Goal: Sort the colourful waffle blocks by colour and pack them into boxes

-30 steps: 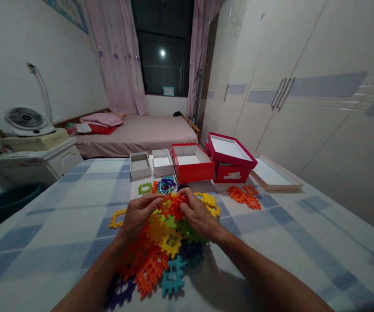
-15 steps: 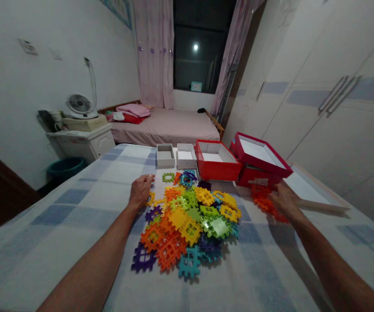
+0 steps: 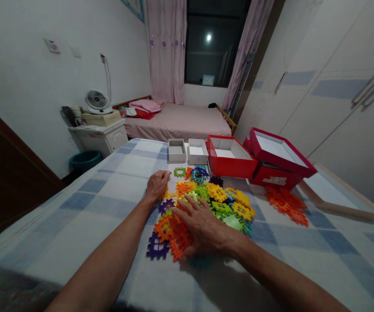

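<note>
A heap of plastic interlocking building tiles in yellow, green, orange, purple and teal lies on the table; a yellow tile [image 3: 243, 211] shows on its right side. My right hand [image 3: 203, 223] reaches over the heap with fingers spread, covering an orange tile [image 3: 178, 242] in part. To the heap's left, my left hand [image 3: 158, 184] rests with fingers curled in, and nothing shows in them. A purple tile [image 3: 157, 247] sits at the near left. Farther right, several orange tiles [image 3: 284, 203] form a separate group. A green tile [image 3: 179, 172] lies beyond my left hand.
Along the far side stand a grey box [image 3: 177, 158], a white box [image 3: 198, 159] and a red box [image 3: 232, 168]. A tilted dark red lid [image 3: 281, 149] rests on another red box [image 3: 273, 177]. At the right lies a shallow tray-like lid [image 3: 343, 206].
My right hand has left the orange group on the right and come over the main heap, its fingers spread. My left hand stays beside the heap. The view has shifted.
</note>
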Motion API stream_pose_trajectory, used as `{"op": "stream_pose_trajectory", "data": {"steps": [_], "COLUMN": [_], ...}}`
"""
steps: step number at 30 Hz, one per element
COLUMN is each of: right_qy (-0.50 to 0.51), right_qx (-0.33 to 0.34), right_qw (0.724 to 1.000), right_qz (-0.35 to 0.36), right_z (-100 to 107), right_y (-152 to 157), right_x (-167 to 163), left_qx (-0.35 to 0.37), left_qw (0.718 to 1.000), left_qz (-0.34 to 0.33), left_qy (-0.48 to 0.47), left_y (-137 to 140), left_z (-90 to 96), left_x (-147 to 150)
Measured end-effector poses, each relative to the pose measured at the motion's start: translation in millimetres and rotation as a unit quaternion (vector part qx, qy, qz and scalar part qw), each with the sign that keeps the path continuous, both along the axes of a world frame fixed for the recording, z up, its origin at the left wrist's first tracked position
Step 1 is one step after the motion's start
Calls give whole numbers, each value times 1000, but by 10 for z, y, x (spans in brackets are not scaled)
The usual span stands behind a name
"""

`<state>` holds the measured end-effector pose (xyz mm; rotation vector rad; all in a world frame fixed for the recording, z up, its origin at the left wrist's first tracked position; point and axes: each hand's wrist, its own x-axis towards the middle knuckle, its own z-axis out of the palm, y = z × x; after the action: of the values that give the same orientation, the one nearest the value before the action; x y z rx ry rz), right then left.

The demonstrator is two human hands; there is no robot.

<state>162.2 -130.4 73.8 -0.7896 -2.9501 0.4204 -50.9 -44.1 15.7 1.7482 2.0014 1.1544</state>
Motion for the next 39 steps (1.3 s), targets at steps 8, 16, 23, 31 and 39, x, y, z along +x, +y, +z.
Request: {"op": "stream_pose_trajectory", "data": {"steps": [8, 16, 23, 31, 39], "right_qy": [10, 81, 29, -18, 22], "right_qx": [50, 69, 108, 98, 80], "right_qw": [995, 976, 991, 995, 995], "right_qz": [-88, -192, -74, -25, -62], "right_z": [25, 70, 182, -22, -88], "right_y": [102, 283, 57, -105, 44], "right_x": [34, 282, 193, -79, -7], "left_qx": [-13, -14, -13, -5, -11], "left_qw": [999, 999, 998, 998, 998], "left_qz": [10, 9, 7, 5, 7], "left_qy": [29, 47, 58, 60, 55], "left_y": [11, -4, 2, 11, 6], "left_z": [5, 21, 10, -10, 4], "left_x": [12, 23, 16, 7, 16]}}
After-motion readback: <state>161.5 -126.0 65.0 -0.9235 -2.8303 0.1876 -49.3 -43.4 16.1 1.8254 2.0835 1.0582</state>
